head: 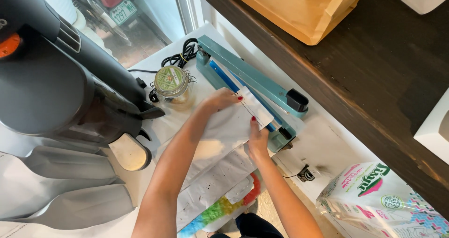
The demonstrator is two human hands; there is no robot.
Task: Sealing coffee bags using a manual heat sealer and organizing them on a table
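Observation:
My left hand [220, 100] and my right hand [257, 137] hold a white pouch [229, 125] flat on the counter, one hand at each side of its top edge. The pouch's top lies across the lower bar of a teal impulse sealer [248, 76]. The sealer's arm is raised above the pouch. Both hands have red-painted nails and grip the pouch by its edges.
A glass clip-top jar [172, 83] stands left of the sealer beside a coiled black cord [182, 55]. A large dark grinder [61, 83] fills the left. Silver pouches [61, 191] lie lower left, a dark wooden shelf [374, 69] overhangs right, and a printed plastic pack [379, 196] sits lower right.

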